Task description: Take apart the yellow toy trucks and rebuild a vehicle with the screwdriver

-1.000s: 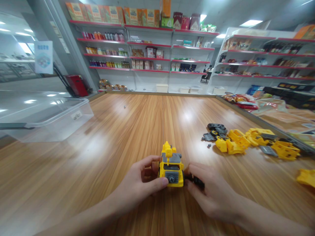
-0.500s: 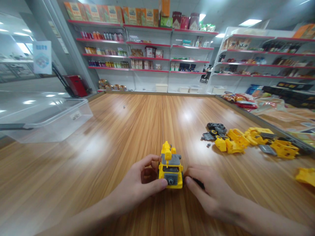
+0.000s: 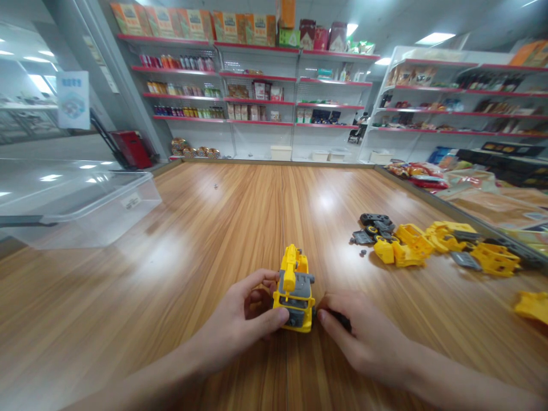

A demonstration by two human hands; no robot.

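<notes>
A yellow and grey toy crane truck is near the front of the table, its grey grille end toward me. My left hand is closed on its left side, the thumb across the grille and the fingers behind. Close against the truck's lower right side is my right hand, its thumb and fingers pinched together. Something dark shows inside that hand; its kind is mostly hidden by the fingers.
Yellow toy body parts and dark grey chassis parts lie at the right. Another yellow piece is at the right edge. A clear plastic bin stands at the left. Stocked shelves line the back.
The truck has turned and tipped a little, so more of its yellow boom shows. My right hand has shifted slightly left with it; my left hand has hardly moved.
</notes>
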